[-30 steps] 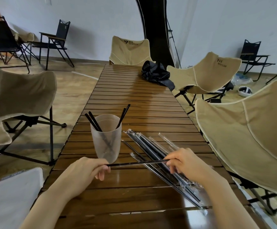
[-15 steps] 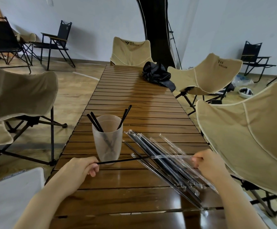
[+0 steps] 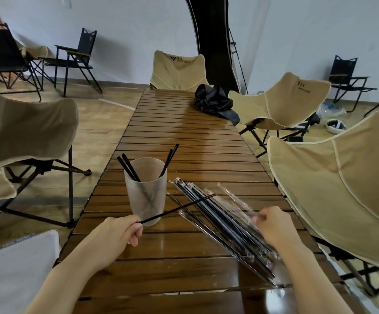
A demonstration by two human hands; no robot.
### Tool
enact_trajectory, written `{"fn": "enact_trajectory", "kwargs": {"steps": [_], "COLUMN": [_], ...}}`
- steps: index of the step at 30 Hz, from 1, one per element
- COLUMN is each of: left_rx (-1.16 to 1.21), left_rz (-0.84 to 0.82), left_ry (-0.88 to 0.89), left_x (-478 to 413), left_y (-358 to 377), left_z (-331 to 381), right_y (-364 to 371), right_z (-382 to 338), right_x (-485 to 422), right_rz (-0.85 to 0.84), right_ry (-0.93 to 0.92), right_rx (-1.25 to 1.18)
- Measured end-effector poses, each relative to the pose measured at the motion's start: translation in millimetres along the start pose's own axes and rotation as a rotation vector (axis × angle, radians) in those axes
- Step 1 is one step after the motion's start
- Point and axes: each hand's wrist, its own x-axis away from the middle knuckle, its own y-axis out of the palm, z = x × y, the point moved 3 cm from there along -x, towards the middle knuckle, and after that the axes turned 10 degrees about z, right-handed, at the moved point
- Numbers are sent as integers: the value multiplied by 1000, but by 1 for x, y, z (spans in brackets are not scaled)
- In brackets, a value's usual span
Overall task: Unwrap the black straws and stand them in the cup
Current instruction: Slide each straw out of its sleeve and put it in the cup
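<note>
A frosted plastic cup stands on the slatted wooden table with several black straws leaning in it. My left hand pinches one bare black straw by its near end; the straw points up and right, crossing in front of the cup. To the right lies a pile of wrapped black straws in clear sleeves. My right hand rests over the pile's right side, fingers curled on an empty clear wrapper.
Beige folding chairs stand close on the right, on the left and at the table's far end. A black crumpled bag lies at the far right of the table. A white surface sits at the lower left.
The straw has come fully out of its wrapper. My left hand has tilted the bare straw upward. My right hand has lowered the empty wrapper onto the pile.
</note>
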Motion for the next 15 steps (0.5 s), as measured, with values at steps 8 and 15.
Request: {"fn": "enact_trajectory", "kwargs": {"steps": [8, 15], "left_rx": [14, 25], "left_rz": [-43, -38], "left_ry": [38, 65], "left_x": [-2, -1], "left_y": [3, 3], "left_z": [19, 22], "right_y": [-13, -22], "right_z": [-47, -68], "right_x": [12, 21], "right_rz": [-148, -62], "right_ry": [-267, -269], "right_rx": [-525, -860]}}
